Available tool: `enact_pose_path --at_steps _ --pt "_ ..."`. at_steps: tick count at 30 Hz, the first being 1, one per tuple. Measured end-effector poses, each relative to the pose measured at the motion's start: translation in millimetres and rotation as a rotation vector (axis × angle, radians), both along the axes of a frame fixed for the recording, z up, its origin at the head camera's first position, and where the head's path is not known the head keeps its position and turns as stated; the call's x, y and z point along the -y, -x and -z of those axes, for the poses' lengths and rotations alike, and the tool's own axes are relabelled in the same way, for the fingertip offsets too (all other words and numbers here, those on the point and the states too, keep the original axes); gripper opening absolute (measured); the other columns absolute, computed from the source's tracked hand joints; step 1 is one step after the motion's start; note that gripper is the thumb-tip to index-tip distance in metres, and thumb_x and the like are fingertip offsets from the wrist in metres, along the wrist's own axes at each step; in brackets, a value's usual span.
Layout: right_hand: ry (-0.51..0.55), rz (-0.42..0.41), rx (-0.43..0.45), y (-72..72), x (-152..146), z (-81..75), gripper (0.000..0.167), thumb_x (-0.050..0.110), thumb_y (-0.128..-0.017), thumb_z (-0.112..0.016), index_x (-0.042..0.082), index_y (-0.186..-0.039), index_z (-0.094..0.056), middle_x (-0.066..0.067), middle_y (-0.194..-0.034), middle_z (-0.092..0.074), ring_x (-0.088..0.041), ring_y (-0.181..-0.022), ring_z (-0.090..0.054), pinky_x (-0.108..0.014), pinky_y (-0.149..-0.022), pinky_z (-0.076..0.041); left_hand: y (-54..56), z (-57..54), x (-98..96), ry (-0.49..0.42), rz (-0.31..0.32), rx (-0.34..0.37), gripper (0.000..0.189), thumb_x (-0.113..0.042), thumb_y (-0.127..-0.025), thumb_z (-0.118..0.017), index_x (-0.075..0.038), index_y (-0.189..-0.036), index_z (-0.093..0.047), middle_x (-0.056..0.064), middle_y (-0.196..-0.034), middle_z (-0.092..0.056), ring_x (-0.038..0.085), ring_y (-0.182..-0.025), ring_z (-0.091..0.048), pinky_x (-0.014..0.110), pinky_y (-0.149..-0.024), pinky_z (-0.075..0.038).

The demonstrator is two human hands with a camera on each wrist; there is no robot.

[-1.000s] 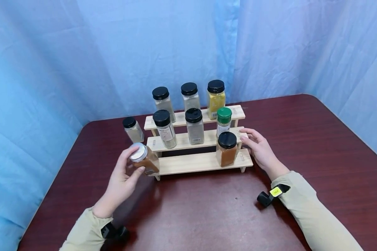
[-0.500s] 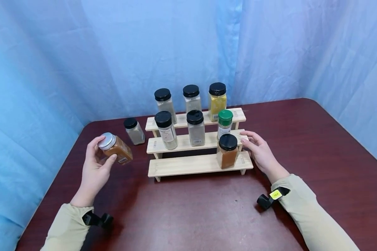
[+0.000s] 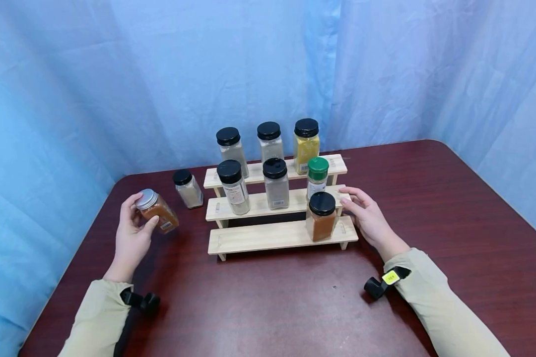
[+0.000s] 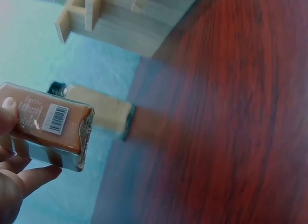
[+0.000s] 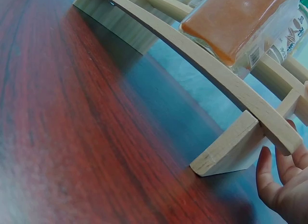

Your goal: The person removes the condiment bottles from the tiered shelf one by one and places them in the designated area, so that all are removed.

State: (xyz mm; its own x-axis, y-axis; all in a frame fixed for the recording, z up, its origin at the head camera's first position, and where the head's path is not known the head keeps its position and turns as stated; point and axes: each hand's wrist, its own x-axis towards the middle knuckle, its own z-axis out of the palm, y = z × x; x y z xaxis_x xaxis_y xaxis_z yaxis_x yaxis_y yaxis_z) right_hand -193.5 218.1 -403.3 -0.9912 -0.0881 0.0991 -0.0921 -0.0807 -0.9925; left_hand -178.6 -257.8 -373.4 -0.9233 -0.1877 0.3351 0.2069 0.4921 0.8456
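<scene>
My left hand [image 3: 134, 238] grips a spice jar of orange-brown powder [image 3: 163, 216], tilted above the table at the left. Its lid is silver, and the barcode on its side shows in the left wrist view. Just behind it stands a black-lidded jar of pale powder [image 3: 189, 192]. My right hand [image 3: 369, 218] pinches the right end of the middle shelf of a three-tier wooden spice rack [image 3: 259, 237]. On the rack's bottom shelf, near that hand, a black-lidded jar of orange-brown powder [image 3: 321, 225] stands upright.
Several jars stand on the upper tiers, among them a yellow one [image 3: 306, 148] at the back and a green-lidded one [image 3: 317, 173] in the middle row. The dark red table [image 3: 268, 302] reaches to blue curtains [image 3: 232, 59] behind.
My left hand has carried the brown jar leftward from the rack's bottom-left end, out over the table. It moves little in the last half second. The right hand stays at the rack.
</scene>
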Motion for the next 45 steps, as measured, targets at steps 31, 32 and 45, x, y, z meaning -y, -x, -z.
enact_pose_path --at_steps 31,32,45 --pt "0.017 0.001 -0.003 0.7 0.6 1.4 0.021 0.014 -0.097 -0.052 0.031 -0.107 -0.058 0.014 -0.099 -0.06 -0.001 -0.084 -0.061 -0.017 -0.074 -0.051 38.4 21.1 23.3 0.14 0.015 0.075 0.062 0.01 -0.089 -0.056 -0.01 -0.142 -0.03 0.02 -0.135 -0.043 0.035 -0.122 -0.047 0.013 -0.085 -0.049" --pt "0.016 0.0 -0.005 0.8 0.5 1.4 0.021 0.014 -0.097 -0.052 0.031 -0.107 -0.058 0.014 -0.099 -0.06 -0.001 -0.084 -0.061 -0.017 -0.074 -0.051 39.0 20.7 23.8 0.152 0.014 0.073 0.062 0.01 -0.088 -0.056 -0.009 -0.141 -0.031 0.02 -0.136 -0.042 0.035 -0.123 -0.047 0.021 -0.089 -0.051" --pt "0.005 0.003 0.021 0.1 0.6 -0.1 0.02 0.015 -0.097 -0.052 0.031 -0.107 -0.058 0.014 -0.099 -0.06 -0.002 -0.085 -0.06 -0.017 -0.074 -0.05 55.9 14.1 30.5 0.264 -0.087 0.049 0.058 0.007 -0.086 -0.062 -0.007 -0.138 -0.041 0.024 -0.128 -0.045 0.042 -0.119 -0.05 0.013 -0.079 -0.051"
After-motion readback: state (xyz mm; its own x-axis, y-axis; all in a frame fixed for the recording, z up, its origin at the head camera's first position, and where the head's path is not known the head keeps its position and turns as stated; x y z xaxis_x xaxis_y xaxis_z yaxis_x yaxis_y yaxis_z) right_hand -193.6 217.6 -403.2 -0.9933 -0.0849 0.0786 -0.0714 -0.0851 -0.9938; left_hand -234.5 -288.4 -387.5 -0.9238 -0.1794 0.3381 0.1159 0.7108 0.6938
